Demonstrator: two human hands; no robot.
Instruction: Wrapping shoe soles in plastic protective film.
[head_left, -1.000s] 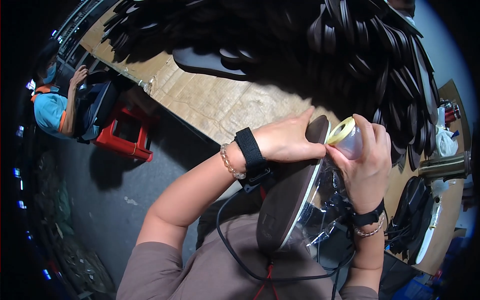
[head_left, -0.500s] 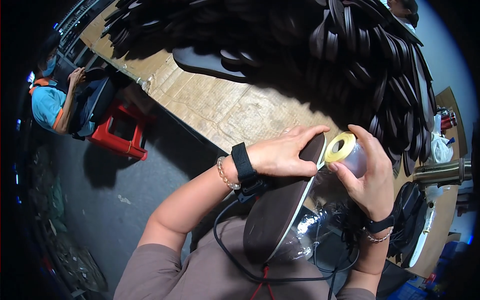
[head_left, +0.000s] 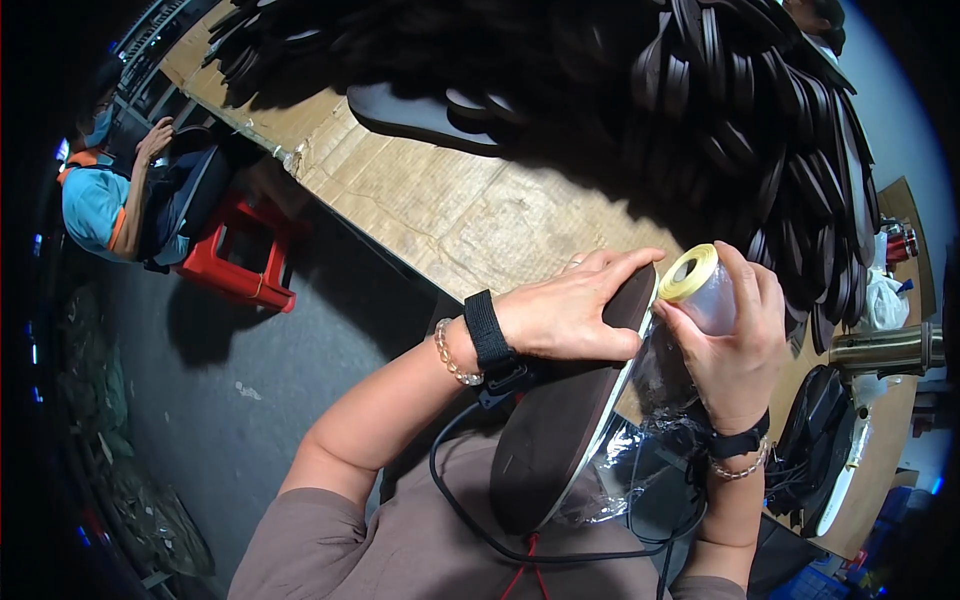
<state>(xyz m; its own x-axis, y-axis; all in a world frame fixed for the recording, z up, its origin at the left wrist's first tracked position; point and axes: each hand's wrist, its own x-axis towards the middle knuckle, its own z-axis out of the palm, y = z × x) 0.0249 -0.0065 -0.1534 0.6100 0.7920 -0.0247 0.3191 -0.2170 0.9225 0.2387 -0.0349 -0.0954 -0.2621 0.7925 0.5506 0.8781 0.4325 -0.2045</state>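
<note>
My left hand (head_left: 570, 315) is closed around the upper part of a dark brown shoe sole (head_left: 560, 430) with a white strip along its right edge. The thumb lies across the sole's face, and its lower end rests near my body. My right hand (head_left: 740, 350) grips a roll of yellow-edged tape with clear plastic film (head_left: 692, 277), close beside the sole's upper right edge. From there the clear film (head_left: 612, 465) hangs crumpled and shiny along the sole's right side. Where the tape meets the edge is partly hidden by my right thumb.
Dark soles (head_left: 560, 70) are heaped across the far side of the cardboard-covered table (head_left: 420, 190). One sole (head_left: 420, 115) lies flat before the heap. To the right stand a metal cylinder (head_left: 880, 348) and a black bag (head_left: 815, 430). A seated person (head_left: 105, 205) and a red stool (head_left: 240, 260) are left.
My right hand and the roll have shifted slightly up and to the right along the sole's edge. The left hand keeps its hold on the sole.
</note>
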